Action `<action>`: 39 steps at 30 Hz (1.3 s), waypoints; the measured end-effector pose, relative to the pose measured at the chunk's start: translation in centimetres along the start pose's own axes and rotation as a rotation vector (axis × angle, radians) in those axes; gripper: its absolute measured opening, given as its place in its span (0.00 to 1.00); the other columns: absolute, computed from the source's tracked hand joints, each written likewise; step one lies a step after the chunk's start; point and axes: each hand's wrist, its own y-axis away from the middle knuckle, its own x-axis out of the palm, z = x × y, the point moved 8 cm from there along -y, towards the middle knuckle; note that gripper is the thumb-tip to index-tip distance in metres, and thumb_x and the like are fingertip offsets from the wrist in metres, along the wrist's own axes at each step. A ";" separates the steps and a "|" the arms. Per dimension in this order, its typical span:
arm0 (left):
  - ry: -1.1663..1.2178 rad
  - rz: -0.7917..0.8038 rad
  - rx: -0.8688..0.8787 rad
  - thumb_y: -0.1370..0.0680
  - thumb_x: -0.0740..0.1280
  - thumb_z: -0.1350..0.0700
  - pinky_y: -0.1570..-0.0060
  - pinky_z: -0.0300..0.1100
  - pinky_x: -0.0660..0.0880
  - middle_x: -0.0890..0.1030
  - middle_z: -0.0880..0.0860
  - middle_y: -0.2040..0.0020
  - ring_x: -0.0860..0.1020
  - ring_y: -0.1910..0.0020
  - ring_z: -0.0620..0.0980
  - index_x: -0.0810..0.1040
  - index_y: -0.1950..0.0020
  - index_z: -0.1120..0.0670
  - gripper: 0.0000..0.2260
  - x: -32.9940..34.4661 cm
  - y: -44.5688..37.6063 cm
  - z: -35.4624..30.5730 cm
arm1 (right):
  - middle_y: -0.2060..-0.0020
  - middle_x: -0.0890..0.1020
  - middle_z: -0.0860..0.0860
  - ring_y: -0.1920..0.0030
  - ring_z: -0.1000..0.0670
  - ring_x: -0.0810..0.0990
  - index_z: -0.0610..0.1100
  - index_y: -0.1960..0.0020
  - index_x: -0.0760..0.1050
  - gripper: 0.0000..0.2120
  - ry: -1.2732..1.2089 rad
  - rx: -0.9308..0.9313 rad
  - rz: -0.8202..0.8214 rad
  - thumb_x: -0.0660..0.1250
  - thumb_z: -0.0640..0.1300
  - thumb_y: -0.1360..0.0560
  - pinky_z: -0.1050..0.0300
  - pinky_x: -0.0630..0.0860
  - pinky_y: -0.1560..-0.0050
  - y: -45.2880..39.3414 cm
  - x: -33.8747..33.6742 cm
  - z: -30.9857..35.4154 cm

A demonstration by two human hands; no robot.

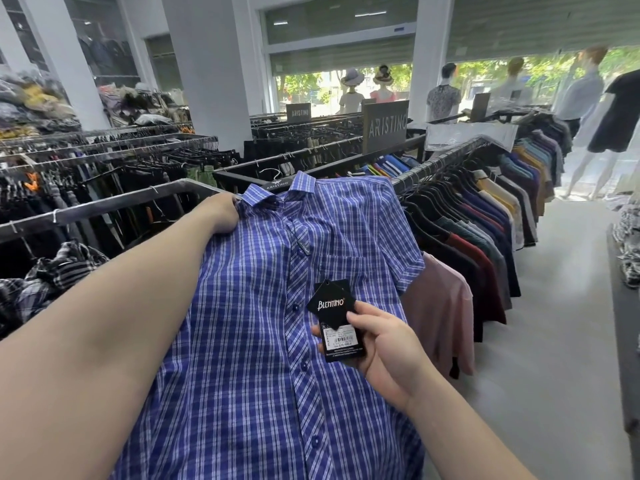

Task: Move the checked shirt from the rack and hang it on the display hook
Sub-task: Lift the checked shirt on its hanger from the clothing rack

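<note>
A blue checked short-sleeved shirt (pixel 263 306) hangs on a black hanger (pixel 277 183) in front of me, filling the middle of the view. My left hand (pixel 221 213) grips the shirt's left shoulder beside the collar. My right hand (pixel 384 341) pinches the black paper price tags (pixel 337 317) that dangle on a string from the shirt's front. The hanger's hook shows just above the collar, near the metal rail (pixel 104 206). No display hook can be made out.
A long rail of polo shirts (pixel 485 216) runs away on the right, with a pink one (pixel 446 306) right behind the checked shirt. More racks of dark clothes (pixel 104 157) fill the left. Mannequins (pixel 585 109) stand by the windows. A grey floor aisle (pixel 554 306) opens to the right.
</note>
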 end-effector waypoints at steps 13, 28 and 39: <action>0.001 0.005 0.005 0.21 0.61 0.59 0.54 0.45 0.67 0.81 0.60 0.44 0.74 0.52 0.57 0.73 0.54 0.49 0.06 -0.2 0.4 -0.1 | 0.47 0.85 0.34 0.47 0.37 0.86 0.31 0.41 0.78 0.13 0.046 0.089 -0.111 0.56 0.28 0.19 0.49 0.84 0.54 0.2 -2.3 -3.2; 0.039 -0.050 -0.028 0.20 0.59 0.60 0.45 0.50 0.72 0.79 0.63 0.41 0.76 0.42 0.63 0.76 0.42 0.60 0.10 -1.7 0.3 -0.1 | 0.52 0.87 0.37 0.52 0.39 0.87 0.32 0.40 0.76 0.12 0.225 0.047 -0.216 0.58 0.28 0.20 0.53 0.84 0.57 1.0 -3.2 -2.8; 0.121 -0.224 0.065 0.18 0.58 0.57 0.39 0.60 0.70 0.78 0.62 0.38 0.74 0.40 0.65 0.74 0.35 0.56 0.13 -4.3 1.1 -1.2 | 0.59 0.82 0.36 0.74 0.41 0.80 0.35 0.54 0.82 0.08 0.598 -0.014 -0.410 0.65 0.36 0.22 0.56 0.74 0.77 0.5 -5.8 0.8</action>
